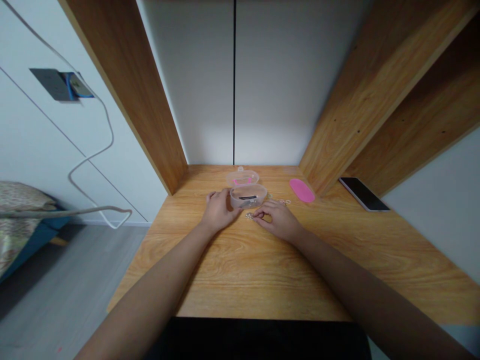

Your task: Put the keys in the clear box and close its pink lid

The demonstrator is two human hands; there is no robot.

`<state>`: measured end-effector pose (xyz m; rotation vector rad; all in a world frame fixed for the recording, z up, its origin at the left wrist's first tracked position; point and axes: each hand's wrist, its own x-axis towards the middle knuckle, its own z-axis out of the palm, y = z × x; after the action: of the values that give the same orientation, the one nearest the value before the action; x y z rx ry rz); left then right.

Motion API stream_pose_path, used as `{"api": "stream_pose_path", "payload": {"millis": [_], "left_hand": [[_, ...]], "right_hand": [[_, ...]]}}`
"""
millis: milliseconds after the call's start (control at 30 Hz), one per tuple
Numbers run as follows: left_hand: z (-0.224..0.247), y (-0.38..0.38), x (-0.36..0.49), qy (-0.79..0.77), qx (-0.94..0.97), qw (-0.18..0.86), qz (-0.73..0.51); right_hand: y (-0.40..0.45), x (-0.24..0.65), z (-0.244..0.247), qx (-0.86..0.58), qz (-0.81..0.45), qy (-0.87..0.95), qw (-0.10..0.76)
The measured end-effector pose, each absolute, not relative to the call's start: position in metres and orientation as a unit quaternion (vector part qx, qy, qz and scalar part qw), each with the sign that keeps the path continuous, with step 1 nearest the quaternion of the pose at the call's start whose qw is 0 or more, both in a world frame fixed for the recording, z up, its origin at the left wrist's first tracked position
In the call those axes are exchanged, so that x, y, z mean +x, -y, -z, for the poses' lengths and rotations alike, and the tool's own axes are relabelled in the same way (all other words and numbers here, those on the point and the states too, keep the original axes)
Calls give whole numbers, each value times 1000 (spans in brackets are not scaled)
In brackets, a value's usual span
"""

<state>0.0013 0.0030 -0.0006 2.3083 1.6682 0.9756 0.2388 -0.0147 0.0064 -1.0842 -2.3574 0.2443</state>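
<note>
A small clear plastic box (pixel 248 196) with its lid (pixel 243 178) folded back stands on the wooden table. Dark thin items lie inside it. My left hand (pixel 219 210) is curved around the box's left side, thumb and fingers against it. In front of the box, my right hand (pixel 275 218) pinches at a little cluster of small shiny pieces (pixel 249 215) on the table. Behind that hand lie a few small rings (pixel 288 201), partly hidden by it.
A pink oval piece (pixel 302 190) lies right of the box. Farther right, a dark-screened phone (pixel 364 194) rests on the wooden table (pixel 225 280). Wooden panels rise on both sides, with a white wall behind. A white cable (pixel 108 120) hangs at the left.
</note>
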Motion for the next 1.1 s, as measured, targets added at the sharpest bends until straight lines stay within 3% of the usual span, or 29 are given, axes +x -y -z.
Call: {"api": "stream_pose_path", "payload": {"millis": [667, 1100], "left_hand": [[1, -2, 2, -549, 766, 75, -326], [1, -3, 2, -549, 764, 72, -330]], "right_hand": [[17, 235, -7, -401, -64, 889, 214], [21, 236, -11, -390, -81, 878, 267]]}}
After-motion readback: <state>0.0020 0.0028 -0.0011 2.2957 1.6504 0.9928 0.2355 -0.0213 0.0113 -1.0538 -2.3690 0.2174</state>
